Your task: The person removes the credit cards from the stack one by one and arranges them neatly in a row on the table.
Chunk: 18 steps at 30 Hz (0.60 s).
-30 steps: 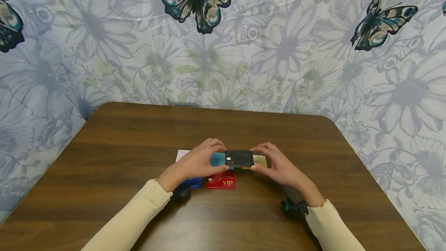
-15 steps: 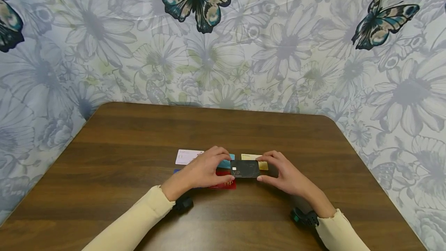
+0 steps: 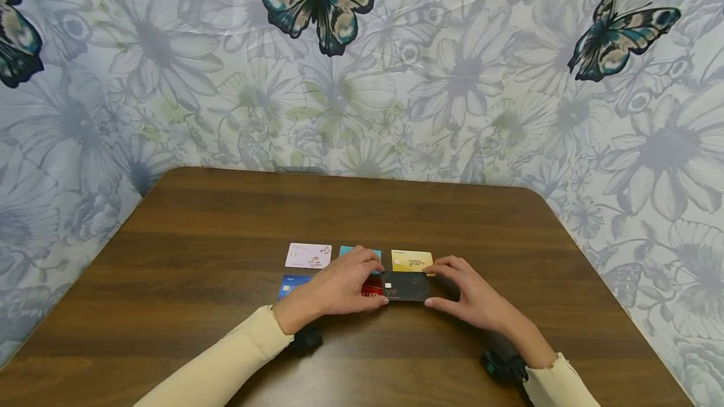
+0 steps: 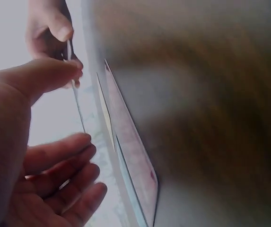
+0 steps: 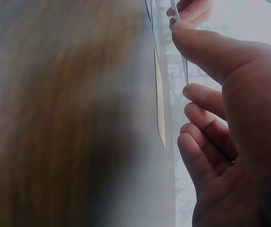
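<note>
A black VIP card (image 3: 406, 286) is pinched at its left end by my left hand (image 3: 345, 284) and at its right end by my right hand (image 3: 472, 294). In the left wrist view the card (image 4: 79, 109) shows edge-on between thumb and fingertip, above the table. Just behind it lies a yellow card (image 3: 411, 260). Under and around the left hand are a red card (image 3: 372, 286), a light blue card (image 3: 346, 250) and a dark blue card (image 3: 292, 283), each partly covered. The white-pink card (image 3: 308, 255) lies at the far left.
The brown wooden table (image 3: 226, 225) reaches back to a wall covering (image 3: 362, 118) with flowers and butterflies. Each wrist wears a black strapped device, such as the right one (image 3: 504, 367). Pale yellow sleeves cover both forearms.
Both hands have moved the black card toward the body and slightly right, from above the light blue and yellow cards to the space in front of the yellow one.
</note>
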Motion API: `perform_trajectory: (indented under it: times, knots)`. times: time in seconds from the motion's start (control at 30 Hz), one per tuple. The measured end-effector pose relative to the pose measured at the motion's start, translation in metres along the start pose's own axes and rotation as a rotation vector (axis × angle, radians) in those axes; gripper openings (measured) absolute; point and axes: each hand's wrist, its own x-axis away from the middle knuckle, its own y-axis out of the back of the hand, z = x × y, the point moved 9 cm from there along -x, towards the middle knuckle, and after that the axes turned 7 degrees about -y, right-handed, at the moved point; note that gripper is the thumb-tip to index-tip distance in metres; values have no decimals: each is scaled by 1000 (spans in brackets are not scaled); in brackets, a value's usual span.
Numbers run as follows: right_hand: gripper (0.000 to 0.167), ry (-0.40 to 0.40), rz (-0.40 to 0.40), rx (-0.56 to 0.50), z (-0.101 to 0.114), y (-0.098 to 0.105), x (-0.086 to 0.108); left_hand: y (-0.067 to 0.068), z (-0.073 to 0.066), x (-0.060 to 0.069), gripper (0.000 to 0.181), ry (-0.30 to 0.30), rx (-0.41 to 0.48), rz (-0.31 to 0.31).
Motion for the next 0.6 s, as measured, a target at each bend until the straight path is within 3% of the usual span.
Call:
perform_trajectory:
  times: [0.33, 0.6]
  knots:
    - [48, -6, -25, 38, -10, 2, 7, -10, -7, -9, 52, 27, -45, 46]
    - [50, 11, -21, 77, -9, 3, 8, -17, -13, -14, 53, -3, -136, 63]
